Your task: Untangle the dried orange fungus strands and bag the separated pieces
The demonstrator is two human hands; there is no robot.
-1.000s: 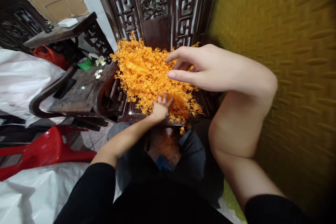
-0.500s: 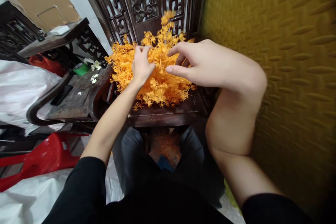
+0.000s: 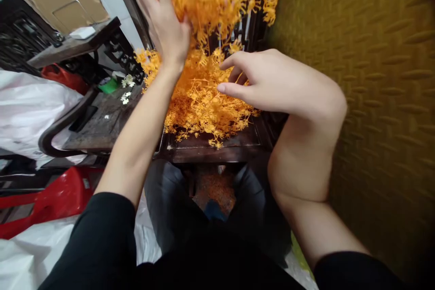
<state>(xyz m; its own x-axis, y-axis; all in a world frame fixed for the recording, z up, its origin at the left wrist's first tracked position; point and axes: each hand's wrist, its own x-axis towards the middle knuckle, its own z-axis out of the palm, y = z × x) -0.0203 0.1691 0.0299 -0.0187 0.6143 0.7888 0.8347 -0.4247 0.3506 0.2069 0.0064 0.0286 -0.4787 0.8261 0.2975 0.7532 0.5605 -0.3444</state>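
A heap of bright orange artificial flower sprays [image 3: 207,113] lies on the dark wooden seat [image 3: 234,139]. My left hand [image 3: 166,22] is up above the heap, its fingers curled around a raised clump of the same sprays [image 3: 210,0]. Some of its fingertips are cut off by the top edge or hidden in the orange. At the right side of the heap, my right hand [image 3: 248,77] hovers with bent fingers and the thumb apart from them. I see nothing between them.
Carved dark wood panels stand behind the heap. A brown ridged surface [image 3: 367,54] rises close on my right. To the left are a wooden side table [image 3: 95,136] with small white flowers [image 3: 126,82], a red plastic stool [image 3: 64,195] and white bags [image 3: 30,113].
My left hand has risen from the heap toward the top of the view, lifting a clump of orange sprays with it. The right hand has barely moved.
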